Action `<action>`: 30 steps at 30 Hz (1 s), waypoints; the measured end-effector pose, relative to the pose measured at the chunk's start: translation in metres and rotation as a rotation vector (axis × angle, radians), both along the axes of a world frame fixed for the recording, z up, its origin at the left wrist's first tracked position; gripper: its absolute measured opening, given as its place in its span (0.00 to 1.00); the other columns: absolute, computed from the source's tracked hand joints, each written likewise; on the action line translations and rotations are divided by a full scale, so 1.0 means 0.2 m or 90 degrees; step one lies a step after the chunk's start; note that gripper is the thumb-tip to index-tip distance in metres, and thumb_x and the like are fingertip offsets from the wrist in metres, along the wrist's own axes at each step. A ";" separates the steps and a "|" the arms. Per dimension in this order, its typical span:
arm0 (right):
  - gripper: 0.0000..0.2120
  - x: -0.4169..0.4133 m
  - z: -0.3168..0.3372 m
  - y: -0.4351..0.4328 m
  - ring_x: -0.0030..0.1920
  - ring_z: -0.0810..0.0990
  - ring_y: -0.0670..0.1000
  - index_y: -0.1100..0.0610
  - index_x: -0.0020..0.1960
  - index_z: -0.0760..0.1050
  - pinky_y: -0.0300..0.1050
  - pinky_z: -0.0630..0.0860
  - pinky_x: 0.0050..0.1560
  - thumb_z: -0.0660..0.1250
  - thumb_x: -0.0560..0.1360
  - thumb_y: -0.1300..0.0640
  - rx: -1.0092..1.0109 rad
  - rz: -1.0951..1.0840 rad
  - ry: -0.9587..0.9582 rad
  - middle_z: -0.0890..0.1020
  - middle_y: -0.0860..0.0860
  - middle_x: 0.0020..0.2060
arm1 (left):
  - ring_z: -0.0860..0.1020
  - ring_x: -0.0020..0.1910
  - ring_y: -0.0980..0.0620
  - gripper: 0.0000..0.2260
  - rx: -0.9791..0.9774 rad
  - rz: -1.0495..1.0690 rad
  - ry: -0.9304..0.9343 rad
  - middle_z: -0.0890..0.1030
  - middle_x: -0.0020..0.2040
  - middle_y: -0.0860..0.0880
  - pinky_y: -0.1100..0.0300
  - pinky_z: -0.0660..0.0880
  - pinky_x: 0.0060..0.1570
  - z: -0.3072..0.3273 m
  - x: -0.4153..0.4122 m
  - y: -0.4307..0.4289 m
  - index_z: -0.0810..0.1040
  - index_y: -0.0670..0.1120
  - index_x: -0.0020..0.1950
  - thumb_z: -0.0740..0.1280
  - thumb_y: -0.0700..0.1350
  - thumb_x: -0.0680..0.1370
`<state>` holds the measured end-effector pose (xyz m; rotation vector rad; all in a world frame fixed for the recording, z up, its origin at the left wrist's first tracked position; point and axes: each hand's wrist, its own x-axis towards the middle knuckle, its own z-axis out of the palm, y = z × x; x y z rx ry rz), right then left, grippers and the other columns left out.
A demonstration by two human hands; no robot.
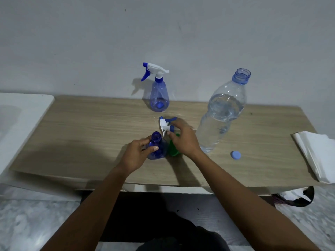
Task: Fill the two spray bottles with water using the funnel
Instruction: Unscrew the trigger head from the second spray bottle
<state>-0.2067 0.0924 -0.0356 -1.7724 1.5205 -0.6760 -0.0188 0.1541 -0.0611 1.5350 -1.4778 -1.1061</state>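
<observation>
A blue spray bottle (157, 147) with an open neck stands near the table's front middle, and my left hand (138, 153) grips its body. My right hand (182, 137) holds its white and blue trigger head (165, 125) just behind and to the right of the neck, off the bottle. A green funnel (173, 151) lies under my right hand, partly hidden. A second blue spray bottle (159, 96) with its trigger head on stands at the back by the wall. A large clear water bottle (220, 115), uncapped and partly full, stands to the right.
The water bottle's blue cap (235, 155) lies on the wooden table (81, 134) to the right. A stack of white paper towels (319, 154) sits at the right edge. A white sink (20, 116) adjoins the table on the left. The wall is right behind.
</observation>
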 end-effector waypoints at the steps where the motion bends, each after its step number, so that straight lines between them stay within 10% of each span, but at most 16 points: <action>1: 0.17 -0.02 0.00 0.04 0.59 0.81 0.54 0.52 0.67 0.78 0.44 0.74 0.58 0.69 0.78 0.56 -0.014 -0.008 -0.009 0.84 0.51 0.59 | 0.78 0.53 0.72 0.12 -0.002 0.000 -0.005 0.83 0.54 0.60 0.79 0.70 0.50 0.00 0.00 0.00 0.82 0.51 0.59 0.72 0.39 0.77; 15: 0.25 -0.18 -0.06 0.25 0.60 0.78 0.41 0.53 0.69 0.77 0.40 0.75 0.64 0.75 0.73 0.58 -0.087 -0.037 -0.076 0.83 0.46 0.62 | 0.79 0.52 0.66 0.15 -0.001 0.034 -0.039 0.82 0.51 0.60 0.77 0.70 0.48 0.00 -0.03 0.01 0.81 0.52 0.63 0.72 0.44 0.77; 30: 0.35 -0.15 -0.10 0.22 0.67 0.76 0.54 0.55 0.74 0.70 0.40 0.68 0.64 0.78 0.70 0.57 -0.044 0.041 0.051 0.78 0.53 0.68 | 0.80 0.55 0.63 0.16 0.010 0.039 -0.024 0.85 0.54 0.51 0.76 0.72 0.50 0.00 -0.04 0.01 0.81 0.45 0.65 0.72 0.42 0.78</action>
